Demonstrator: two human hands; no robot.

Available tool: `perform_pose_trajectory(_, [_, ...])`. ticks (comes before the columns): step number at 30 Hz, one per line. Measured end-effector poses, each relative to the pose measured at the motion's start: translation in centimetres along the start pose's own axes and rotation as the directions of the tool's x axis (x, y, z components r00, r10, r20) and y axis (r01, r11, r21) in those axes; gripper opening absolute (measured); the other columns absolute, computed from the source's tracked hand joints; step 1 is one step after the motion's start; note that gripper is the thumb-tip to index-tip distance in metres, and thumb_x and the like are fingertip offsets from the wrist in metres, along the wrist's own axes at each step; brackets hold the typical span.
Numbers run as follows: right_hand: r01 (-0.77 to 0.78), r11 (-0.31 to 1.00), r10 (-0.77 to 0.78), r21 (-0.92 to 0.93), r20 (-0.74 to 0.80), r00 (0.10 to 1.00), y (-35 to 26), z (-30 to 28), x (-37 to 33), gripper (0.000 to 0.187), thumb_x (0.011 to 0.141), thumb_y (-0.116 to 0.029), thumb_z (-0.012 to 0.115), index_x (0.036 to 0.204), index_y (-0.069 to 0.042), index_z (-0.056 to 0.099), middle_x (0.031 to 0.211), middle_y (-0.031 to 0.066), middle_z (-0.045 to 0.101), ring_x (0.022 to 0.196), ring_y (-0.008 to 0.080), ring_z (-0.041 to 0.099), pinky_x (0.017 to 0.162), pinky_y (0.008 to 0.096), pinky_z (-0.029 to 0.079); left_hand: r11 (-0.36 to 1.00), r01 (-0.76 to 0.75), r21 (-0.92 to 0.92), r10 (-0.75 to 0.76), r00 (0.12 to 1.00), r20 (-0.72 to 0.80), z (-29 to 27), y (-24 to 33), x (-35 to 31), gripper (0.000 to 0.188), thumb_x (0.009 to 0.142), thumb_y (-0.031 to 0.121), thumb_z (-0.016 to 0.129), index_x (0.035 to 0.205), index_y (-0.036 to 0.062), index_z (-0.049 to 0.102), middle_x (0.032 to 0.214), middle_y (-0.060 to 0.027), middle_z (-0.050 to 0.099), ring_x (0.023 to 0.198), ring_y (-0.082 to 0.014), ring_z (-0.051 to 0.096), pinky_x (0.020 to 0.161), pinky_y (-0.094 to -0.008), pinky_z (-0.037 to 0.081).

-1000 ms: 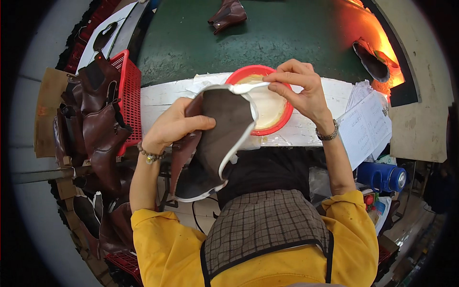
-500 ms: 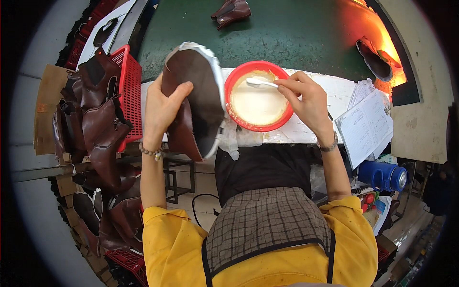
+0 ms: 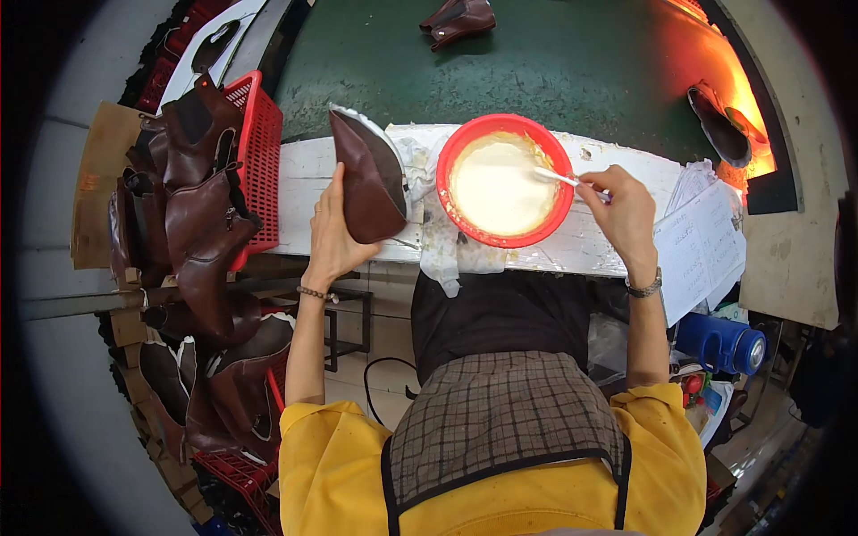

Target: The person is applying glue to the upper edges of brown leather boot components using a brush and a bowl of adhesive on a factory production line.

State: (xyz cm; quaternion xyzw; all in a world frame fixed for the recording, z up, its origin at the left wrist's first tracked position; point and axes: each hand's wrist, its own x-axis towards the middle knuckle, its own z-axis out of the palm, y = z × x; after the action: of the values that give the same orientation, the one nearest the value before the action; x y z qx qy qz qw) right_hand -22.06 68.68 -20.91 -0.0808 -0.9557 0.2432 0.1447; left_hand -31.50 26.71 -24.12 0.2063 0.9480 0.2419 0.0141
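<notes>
My left hand (image 3: 335, 223) grips a brown leather boot upper (image 3: 362, 183) from its left and lower side. The upper stands tilted over the white work board, and a pale ragged edge runs along its far right side. In my right hand (image 3: 623, 213), thumb and fingers pinch a slim white brush (image 3: 561, 178) by its handle. The brush head dips into the creamy white paste (image 3: 496, 192) and is hard to make out there. A red bowl (image 3: 565, 201) with smears on its inner wall holds the paste. Between bowl and upper lies a stained white cloth (image 3: 438, 241).
A red basket (image 3: 262, 161) with several brown boot uppers (image 3: 201, 223) stands at the left. On the green surface (image 3: 384, 54) lie another upper (image 3: 458, 22) and, by the orange glow, one more (image 3: 719, 125). Notebook pages (image 3: 702, 241) and a blue flask (image 3: 719, 344) are at the right.
The boot upper has turned and come down toward the board, now showing its brown outer side. My right hand has moved right, and the brush head has lowered into the paste.
</notes>
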Motion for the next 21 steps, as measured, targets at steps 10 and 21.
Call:
perform_pose_trajectory(10, [0.180,0.802,-0.146,0.570,-0.106,0.984,-3.5,0.1,1.6,0.013,0.087,-0.009,0.081,0.099,-0.004,0.081,0.082,0.0048,0.069,0.068,0.0095,0.060,0.058,0.0243,0.043,0.886,-0.405,-0.228,0.371,0.912,-0.178,-2.4,6.1,-1.3,0.122,0.058,0.007,0.092,0.160,0.0020,0.024,0.140,-0.0228,0.051,0.130,-0.0418,0.052,0.107,-0.0457,0.045])
perform_pose_trajectory(21, [0.397,0.750,-0.259,0.529,-0.318,0.912,-4.3,-1.6,1.3,0.021,0.080,-0.001,0.085,0.101,-0.003,0.081,0.094,0.0065,0.069,0.081,0.0124,0.067,0.070,0.0250,0.054,0.765,-0.602,-0.228,0.404,0.725,-0.558,-0.3,8.9,-0.1,0.129,0.067,0.008,0.095,0.162,0.0010,0.009,0.153,-0.0218,0.041,0.137,-0.0326,0.048,0.113,-0.0438,0.040])
